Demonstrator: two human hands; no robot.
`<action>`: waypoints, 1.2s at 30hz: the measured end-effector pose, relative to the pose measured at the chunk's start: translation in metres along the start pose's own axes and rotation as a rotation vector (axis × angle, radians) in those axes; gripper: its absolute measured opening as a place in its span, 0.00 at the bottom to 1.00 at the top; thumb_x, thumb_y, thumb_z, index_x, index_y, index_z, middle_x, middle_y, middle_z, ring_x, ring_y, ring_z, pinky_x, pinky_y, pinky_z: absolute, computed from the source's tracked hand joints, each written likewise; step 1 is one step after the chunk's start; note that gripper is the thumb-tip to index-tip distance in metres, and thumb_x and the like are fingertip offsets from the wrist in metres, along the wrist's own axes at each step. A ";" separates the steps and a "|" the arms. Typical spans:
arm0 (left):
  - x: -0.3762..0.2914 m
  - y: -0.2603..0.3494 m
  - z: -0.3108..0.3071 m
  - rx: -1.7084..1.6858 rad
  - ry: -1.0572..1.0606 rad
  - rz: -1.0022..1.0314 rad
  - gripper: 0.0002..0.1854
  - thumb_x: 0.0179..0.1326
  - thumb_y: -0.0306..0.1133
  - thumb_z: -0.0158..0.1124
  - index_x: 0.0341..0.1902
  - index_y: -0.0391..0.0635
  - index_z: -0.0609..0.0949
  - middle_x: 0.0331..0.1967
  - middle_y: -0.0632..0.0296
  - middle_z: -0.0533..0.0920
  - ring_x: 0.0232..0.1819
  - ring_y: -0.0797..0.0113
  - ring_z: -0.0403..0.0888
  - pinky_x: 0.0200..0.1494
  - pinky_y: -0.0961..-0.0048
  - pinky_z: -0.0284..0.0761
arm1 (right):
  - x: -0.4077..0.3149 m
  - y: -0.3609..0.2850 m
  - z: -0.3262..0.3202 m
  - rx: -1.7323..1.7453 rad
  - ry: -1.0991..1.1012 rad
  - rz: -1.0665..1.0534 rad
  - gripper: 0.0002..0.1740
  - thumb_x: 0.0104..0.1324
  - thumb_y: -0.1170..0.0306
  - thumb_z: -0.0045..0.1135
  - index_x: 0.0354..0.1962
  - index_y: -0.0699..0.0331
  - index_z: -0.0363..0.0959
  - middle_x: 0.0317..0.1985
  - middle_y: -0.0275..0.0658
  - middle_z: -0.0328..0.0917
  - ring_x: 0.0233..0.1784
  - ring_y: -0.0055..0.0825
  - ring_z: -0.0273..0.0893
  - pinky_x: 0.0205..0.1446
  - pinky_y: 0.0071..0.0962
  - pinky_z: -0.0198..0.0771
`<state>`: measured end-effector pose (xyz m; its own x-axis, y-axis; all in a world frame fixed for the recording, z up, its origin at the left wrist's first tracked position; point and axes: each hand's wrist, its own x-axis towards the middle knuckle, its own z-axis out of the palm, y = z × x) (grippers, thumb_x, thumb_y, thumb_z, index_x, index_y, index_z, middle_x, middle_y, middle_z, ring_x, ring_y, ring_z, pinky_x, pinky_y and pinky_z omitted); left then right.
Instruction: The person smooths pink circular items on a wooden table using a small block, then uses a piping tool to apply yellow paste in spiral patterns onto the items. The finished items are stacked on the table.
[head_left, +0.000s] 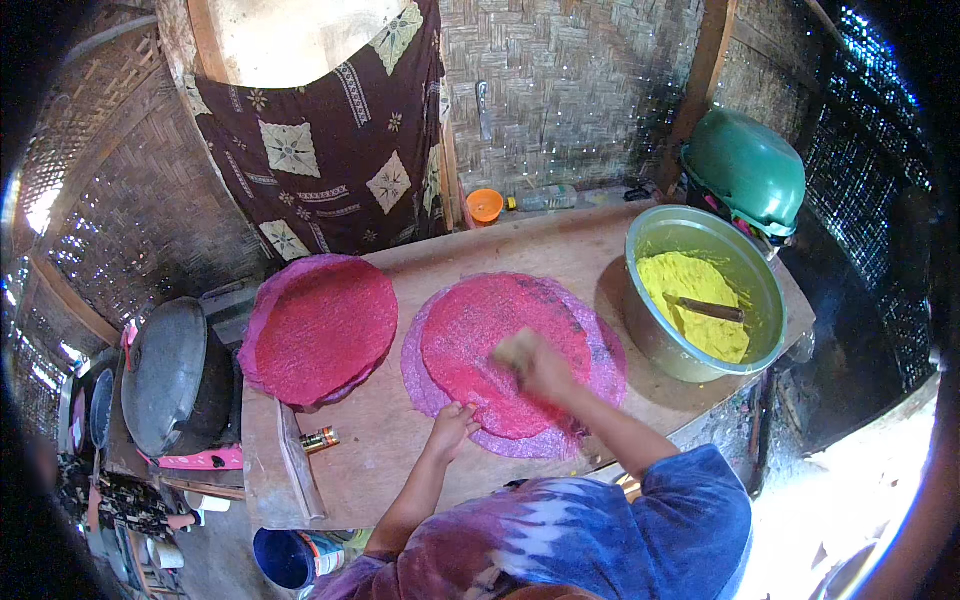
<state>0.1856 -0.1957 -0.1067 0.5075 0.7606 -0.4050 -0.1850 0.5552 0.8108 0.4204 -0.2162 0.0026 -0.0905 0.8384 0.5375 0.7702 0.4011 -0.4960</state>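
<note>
A round red sheet (480, 322) with a grainy surface lies on larger round purple sheets (609, 367) on the wooden table, in front of me. My left hand (454, 429) pinches the red sheet at its near edge. Over the middle of the sheet, my right hand (546, 371) is blurred by motion. Its fingers close around a small yellowish-brown object (514, 349), too smeared to identify. To the left rests another stack of round red and purple sheets (326, 330). On the right stands a large plastic tub (643, 330) with a yellow paste (694, 292) and a wooden-handled tool (709, 308) in it.
Small cylinders like batteries (320, 439) lie beside a wooden strip (300, 469) on the wooden table (367, 480). A lidded dark pot (169, 375) stands left. At the back are an orange bowl (484, 205), a plastic bottle (546, 198) and an upturned green basin (746, 172).
</note>
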 end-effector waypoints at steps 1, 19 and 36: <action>0.000 0.002 0.001 0.024 -0.012 -0.011 0.11 0.75 0.32 0.52 0.55 0.43 0.76 0.52 0.62 0.81 0.52 0.68 0.80 0.56 0.63 0.76 | -0.026 -0.035 0.008 0.040 -0.101 0.075 0.11 0.71 0.67 0.45 0.38 0.58 0.77 0.40 0.50 0.77 0.46 0.48 0.77 0.49 0.45 0.71; -0.039 -0.012 0.027 0.144 -0.021 -0.145 0.07 0.74 0.25 0.52 0.51 0.39 0.74 0.45 0.61 0.80 0.47 0.68 0.80 0.57 0.63 0.78 | -0.001 0.032 -0.051 -0.260 0.023 0.504 0.11 0.68 0.70 0.47 0.44 0.57 0.78 0.42 0.48 0.76 0.46 0.51 0.77 0.52 0.46 0.71; -0.024 0.002 0.020 -0.185 0.037 0.016 0.16 0.76 0.30 0.48 0.59 0.32 0.74 0.57 0.52 0.79 0.59 0.59 0.78 0.66 0.60 0.70 | 0.077 0.023 0.037 0.135 -0.148 -0.323 0.15 0.58 0.75 0.56 0.44 0.62 0.79 0.41 0.47 0.82 0.41 0.41 0.80 0.44 0.40 0.73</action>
<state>0.1895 -0.2197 -0.0866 0.4726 0.7797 -0.4106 -0.3460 0.5927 0.7273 0.4081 -0.1291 0.0072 -0.4126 0.7013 0.5813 0.5977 0.6900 -0.4082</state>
